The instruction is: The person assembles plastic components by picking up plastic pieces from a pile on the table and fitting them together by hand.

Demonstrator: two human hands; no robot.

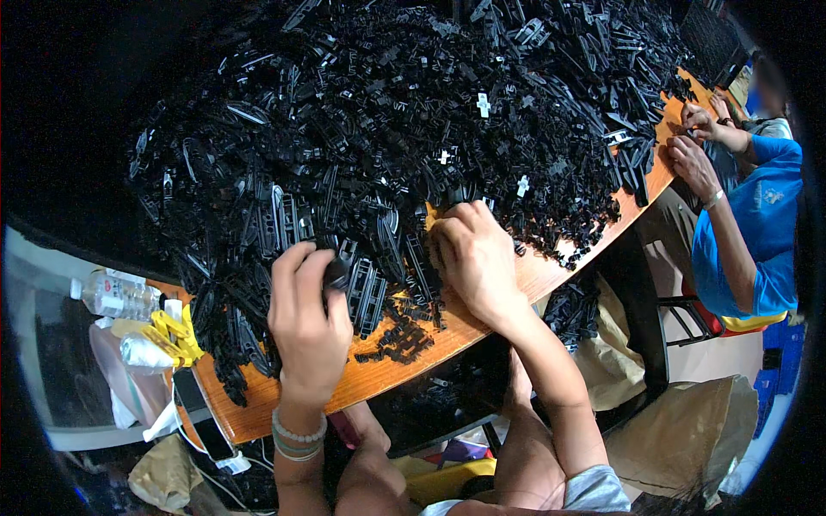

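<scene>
A large heap of small black plastic parts (404, 129) covers the wooden table (404, 371). Over the heap's near edge, my left hand (308, 322) has its fingers closed round a dark, rounded black plastic piece (337, 275). Further right, my right hand (473, 258) reaches down to the heap with its fingers curled; their tips and whatever they hold are hidden. Between both hands lie long ladder-like black parts (368, 297). A small cluster of flat black parts (400, 337) rests on the wood near the front edge.
At the left are a clear plastic bottle (116, 294), a yellow clamp-like object (178, 335) and a phone-like dark slab (202, 404). A person in a blue shirt (753, 228) works at the table's right. Brown paper bags (688, 434) stand below, right of my knees.
</scene>
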